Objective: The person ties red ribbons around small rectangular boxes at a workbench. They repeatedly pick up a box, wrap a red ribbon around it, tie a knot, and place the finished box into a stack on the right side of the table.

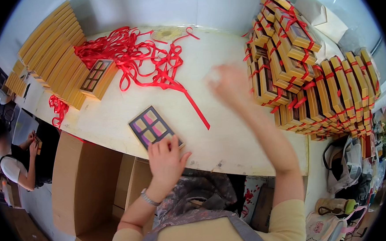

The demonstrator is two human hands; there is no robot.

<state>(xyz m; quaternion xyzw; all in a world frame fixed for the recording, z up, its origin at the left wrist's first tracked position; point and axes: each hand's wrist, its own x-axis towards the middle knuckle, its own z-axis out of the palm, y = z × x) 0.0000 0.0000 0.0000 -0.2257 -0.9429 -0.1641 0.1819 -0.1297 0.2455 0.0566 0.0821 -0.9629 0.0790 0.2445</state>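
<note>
A flat gold box (151, 124) with a dark lid and several window panes lies at an angle near the table's front edge. Pink and yellowish pieces show through its windows. My left hand (165, 159) rests on the box's near end, fingers stretched over the edge and thumb apart. My right hand (228, 85), smeared by motion, is over the table between the ribbon and the stacked boxes at right; its fingers cannot be made out. Loose red ribbons (150, 70) lie tangled at the back, one strand (196, 109) trailing toward the front.
Gold boxes (56, 53) stand piled at far left, with another windowed box (96, 77) beside them. Ribbon-tied boxes (286, 57) are heaped at right. An open cardboard carton (91, 184) stands below the table's left front. Another person (16, 162) is at far left.
</note>
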